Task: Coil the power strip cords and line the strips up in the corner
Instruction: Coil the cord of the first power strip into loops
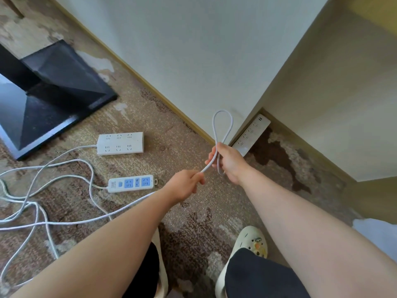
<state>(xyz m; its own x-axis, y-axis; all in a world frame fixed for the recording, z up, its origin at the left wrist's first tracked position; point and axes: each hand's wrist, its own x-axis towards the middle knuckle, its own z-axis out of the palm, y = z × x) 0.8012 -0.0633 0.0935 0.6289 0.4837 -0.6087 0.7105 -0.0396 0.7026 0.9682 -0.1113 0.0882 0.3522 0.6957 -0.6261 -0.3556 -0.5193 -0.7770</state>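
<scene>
Far left: a black stand base (64, 82) is sitting on the patterned carpet (182, 147), near the wall.

Lower left: loose white cords (38, 203) are lying tangled across the carpet, crossing over one another. Cannot tell which cord belongs to which strip once they overlap.

Left of centre: a white six-outlet power strip (120, 143) is lying flat, face up, its cord leaving the left end. Just nearer to me, a narrower strip with blue outlets (131, 183) is lying flat too, roughly parallel to the first, the two apart, cord also leaving its left end.

Centre: my left hand (184, 186) is pinching a white cord (209, 164) between thumb and fingertips, the rest of the fingers curled in. The cord is trailing back under my forearm toward the tangle.

Right of that: my right hand (229, 162) is closing around the same cord, gripping the crossing point of a single loop (223, 125). The loop is standing up above my fist, in front of the wall.

Corner: a third white power strip (251, 134) is lying on the floor, one long side tucked against the skirting of the right-hand wall, partly hidden behind my right hand.

Bottom: my cream clogs (250, 241) are showing on the carpet beneath both forearms.
</scene>
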